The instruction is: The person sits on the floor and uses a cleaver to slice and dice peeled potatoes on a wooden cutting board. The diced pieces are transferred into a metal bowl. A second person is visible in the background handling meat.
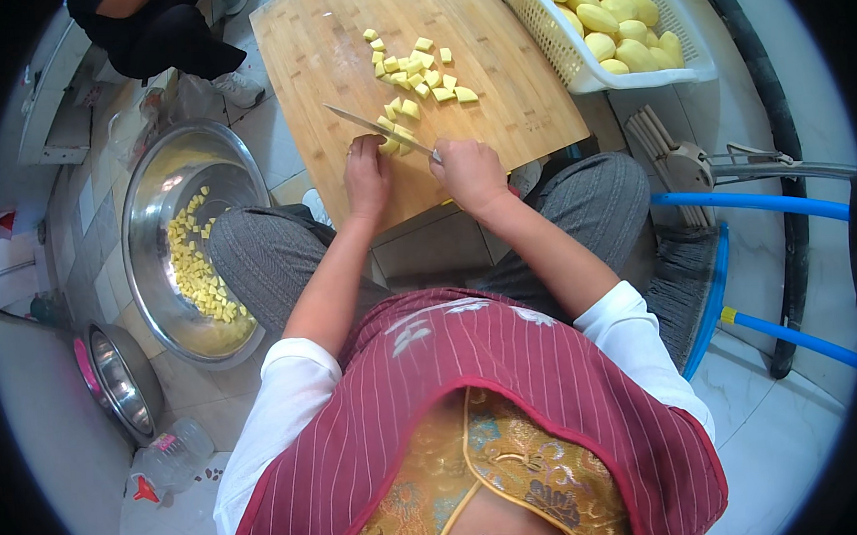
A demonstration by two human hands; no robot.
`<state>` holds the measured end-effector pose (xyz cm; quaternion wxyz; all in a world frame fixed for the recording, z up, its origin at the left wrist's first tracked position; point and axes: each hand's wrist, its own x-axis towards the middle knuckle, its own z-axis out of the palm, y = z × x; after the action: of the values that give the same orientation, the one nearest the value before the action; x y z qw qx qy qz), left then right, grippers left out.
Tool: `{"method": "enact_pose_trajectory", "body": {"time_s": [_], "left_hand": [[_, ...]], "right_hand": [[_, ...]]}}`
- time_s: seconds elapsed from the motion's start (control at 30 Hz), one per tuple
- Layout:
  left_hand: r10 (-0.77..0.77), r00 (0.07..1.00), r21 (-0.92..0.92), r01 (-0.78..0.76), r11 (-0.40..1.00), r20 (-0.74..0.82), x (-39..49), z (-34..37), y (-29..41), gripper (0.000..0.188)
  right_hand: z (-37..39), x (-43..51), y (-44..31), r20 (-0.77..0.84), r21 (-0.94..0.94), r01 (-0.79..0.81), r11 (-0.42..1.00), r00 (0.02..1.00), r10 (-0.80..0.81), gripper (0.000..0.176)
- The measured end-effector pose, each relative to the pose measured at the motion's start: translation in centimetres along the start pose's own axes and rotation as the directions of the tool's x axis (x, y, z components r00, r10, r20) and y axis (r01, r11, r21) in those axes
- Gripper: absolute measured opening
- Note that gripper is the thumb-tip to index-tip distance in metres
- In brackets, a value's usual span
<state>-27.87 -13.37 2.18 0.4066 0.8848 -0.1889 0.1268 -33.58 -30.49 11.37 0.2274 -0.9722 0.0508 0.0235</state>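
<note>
A wooden cutting board (508,113) lies before me, with many pale yellow potato cubes (413,71) scattered over its middle. My right hand (471,172) is closed round the handle of a kitchen knife (372,126), whose blade points up and left across the board. Under and beside the blade are several potato pieces (405,134) near my fingers. My left hand (368,173) rests on the board's near left part, its fingertips on potato pieces at the blade. A white plastic basket (570,53) at the upper right holds whole peeled potatoes (597,18).
Left of my knee stands a large steel basin (138,259) with potato cubes in it. Smaller steel basins (121,381) and a clear plastic bottle (175,458) are at the lower left. A person (167,35) crouches at the upper left. A blue-edged broom (695,292) stands at my right.
</note>
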Motion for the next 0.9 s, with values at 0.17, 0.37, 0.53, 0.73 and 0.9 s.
{"method": "enact_pose_trajectory", "body": {"time_s": [0.17, 0.37, 0.53, 0.73, 0.9], "left_hand": [[0.094, 0.995, 0.062, -0.094, 0.994, -0.009, -0.2, -0.1, -0.3, 0.019], [0.045, 0.999, 0.109, -0.048, 0.993, 0.023, -0.6, 0.1, -1.0, 0.017], [-0.054, 0.998, 0.072, 0.056, 0.996, -0.026, 0.8, 0.4, -1.3, 0.015], [-0.507, 0.836, -0.885, 0.383, 0.266, 0.210, 8.7, 0.1, -1.0, 0.045], [0.353, 0.705, -0.506, 0.696, -0.509, 0.614, 13.2, -1.0, -2.2, 0.068]], "right_hand": [[2.5, -1.1, -0.9, -0.035, -0.027, -0.007, 1.000, 0.999, 0.006, 0.022], [6.2, -1.9, -2.9, 0.048, -0.011, -0.047, 0.999, 0.998, 0.048, 0.027], [5.4, -1.3, -2.1, -0.091, 0.012, 0.070, 0.997, 0.993, -0.069, 0.012], [1.6, 2.2, 0.7, -0.291, 0.402, 0.226, 0.887, 0.950, -0.111, 0.030], [-0.6, 6.5, 2.7, 0.282, 0.937, -0.274, 0.216, 0.959, -0.003, 0.026]]}}
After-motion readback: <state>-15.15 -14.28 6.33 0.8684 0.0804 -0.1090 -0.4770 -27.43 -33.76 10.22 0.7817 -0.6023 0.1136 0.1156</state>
